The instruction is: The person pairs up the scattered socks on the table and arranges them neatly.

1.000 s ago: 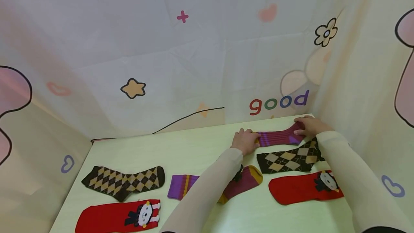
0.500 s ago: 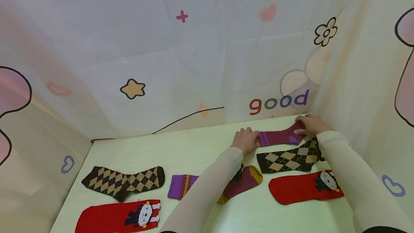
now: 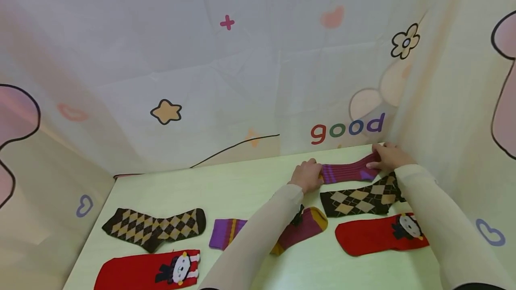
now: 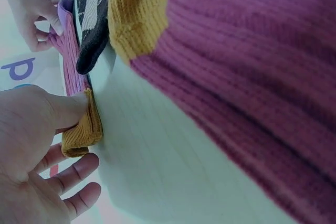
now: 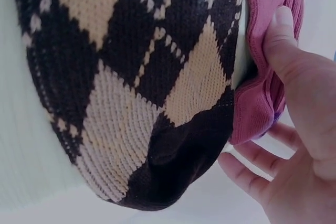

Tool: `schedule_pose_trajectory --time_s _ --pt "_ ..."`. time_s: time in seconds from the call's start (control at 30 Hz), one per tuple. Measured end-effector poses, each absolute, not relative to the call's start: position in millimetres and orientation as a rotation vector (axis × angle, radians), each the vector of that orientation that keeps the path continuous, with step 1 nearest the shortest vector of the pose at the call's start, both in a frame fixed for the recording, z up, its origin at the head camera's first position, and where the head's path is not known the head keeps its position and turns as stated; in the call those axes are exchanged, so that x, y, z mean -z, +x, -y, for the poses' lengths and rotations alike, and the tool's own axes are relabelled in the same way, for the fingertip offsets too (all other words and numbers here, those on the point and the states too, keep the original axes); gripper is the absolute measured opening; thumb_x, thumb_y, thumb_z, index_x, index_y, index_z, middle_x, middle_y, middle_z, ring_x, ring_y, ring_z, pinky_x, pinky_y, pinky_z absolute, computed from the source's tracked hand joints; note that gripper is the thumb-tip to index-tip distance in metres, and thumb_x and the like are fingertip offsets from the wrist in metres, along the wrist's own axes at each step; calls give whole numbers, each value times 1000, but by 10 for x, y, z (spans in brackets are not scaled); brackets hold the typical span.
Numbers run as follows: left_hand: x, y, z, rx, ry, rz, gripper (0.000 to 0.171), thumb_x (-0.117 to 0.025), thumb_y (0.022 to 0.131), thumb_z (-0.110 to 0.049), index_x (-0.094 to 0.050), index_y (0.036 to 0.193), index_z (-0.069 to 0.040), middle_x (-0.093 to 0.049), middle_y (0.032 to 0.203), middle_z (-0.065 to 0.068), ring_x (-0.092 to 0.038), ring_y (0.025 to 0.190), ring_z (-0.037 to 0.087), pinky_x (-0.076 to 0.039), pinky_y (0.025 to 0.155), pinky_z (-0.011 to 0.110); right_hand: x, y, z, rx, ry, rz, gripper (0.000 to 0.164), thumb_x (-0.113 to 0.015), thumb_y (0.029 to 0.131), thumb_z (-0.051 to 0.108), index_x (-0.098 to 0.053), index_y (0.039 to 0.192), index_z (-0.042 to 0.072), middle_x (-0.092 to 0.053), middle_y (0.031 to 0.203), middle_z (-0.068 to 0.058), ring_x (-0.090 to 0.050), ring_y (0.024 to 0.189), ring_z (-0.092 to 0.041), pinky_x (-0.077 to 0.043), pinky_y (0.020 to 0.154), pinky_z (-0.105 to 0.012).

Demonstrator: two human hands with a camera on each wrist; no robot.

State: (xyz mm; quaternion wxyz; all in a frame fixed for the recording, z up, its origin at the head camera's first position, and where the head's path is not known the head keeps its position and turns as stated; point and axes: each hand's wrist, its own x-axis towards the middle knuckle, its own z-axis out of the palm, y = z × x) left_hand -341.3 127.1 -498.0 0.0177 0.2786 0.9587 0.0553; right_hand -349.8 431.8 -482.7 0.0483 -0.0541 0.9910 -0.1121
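The left hand (image 3: 306, 176) pinches the mustard end of the striped maroon sock (image 3: 350, 172), thumb laid over the knit; in the left wrist view two of its fingers stand free of the sock, apart from each other. The right hand (image 3: 392, 157) pinches the other end, its thumb pressed on the knit. The sock lies between the two grips, stretched sideways along the back of the tabletop (image 3: 225, 187) at the right, with only a thin strip of surface between it and the rear edge.

The right grip has the tightest room: it sits at the back right corner, near the right-hand cloth wall (image 3: 455, 79). Just in front of the maroon sock lies a dark argyle sock (image 3: 354, 199), the gap narrowing toward the right grip; the right sleeve (image 3: 427, 200) covers its far right end. Nearer the person is a red sock (image 3: 367, 236) with an animal face, its right end reaching that sleeve.

The left sleeve (image 3: 258, 236) crosses over a purple and maroon sock (image 3: 303, 231), hiding its middle. To the left of the left hand, a broad stretch of tabletop runs along the rear edge to the back left corner. Toward the left edge lies another argyle sock (image 3: 137, 227), and in front of it another red sock (image 3: 129, 272), cut by the bottom of the head view.
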Motion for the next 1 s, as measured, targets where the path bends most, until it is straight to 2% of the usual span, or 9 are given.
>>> schedule_pose_trajectory --time_s 0.3,0.67,0.77,0.9,1.0 --pt "4912 -3358 -1245 -183 888 -2995 17 -62 103 -33 -73 110 -21 -62 109 -4 -60 94 14 -52 83 31 4887 -3520 -4363 256 -163 -3079 62 -79 88 50 -58 121 1 -52 110 -31 -50 96 -49 -50 80 -62" --pt "4807 -3332 -1248 -236 913 -2992 19 -65 101 -26 -76 116 -22 -62 109 -5 -58 93 11 -51 83 28 4811 -3472 -4344 246 -164 -3074 64 -78 89 45 -60 125 -4 -51 104 -27 -50 94 -46 -49 77 -57" --pt "4784 -3324 -1245 -248 931 -3001 18 -64 102 -23 -77 114 -22 -62 108 -5 -58 93 10 -51 81 27 4795 -3466 -4347 265 -174 -3085 56 -77 92 37 -61 125 -5 -51 105 -28 -50 94 -47 -48 78 -58" --pt "4769 -3311 -1239 -245 952 -3022 18 -63 102 -21 -78 111 -22 -63 107 -5 -59 92 9 -52 78 25 4810 -3462 -4380 275 -225 -3129 27 -68 97 14 -64 118 -4 -52 105 -30 -51 92 -47 -47 78 -59" --pt "4776 -3307 -1240 -253 963 -3027 18 -64 101 -20 -79 112 -22 -63 106 -4 -58 91 8 -51 78 23 4832 -3455 -4410 267 -271 -3160 17 -61 96 1 -66 111 -4 -52 101 -29 -53 87 -45 -48 76 -59"
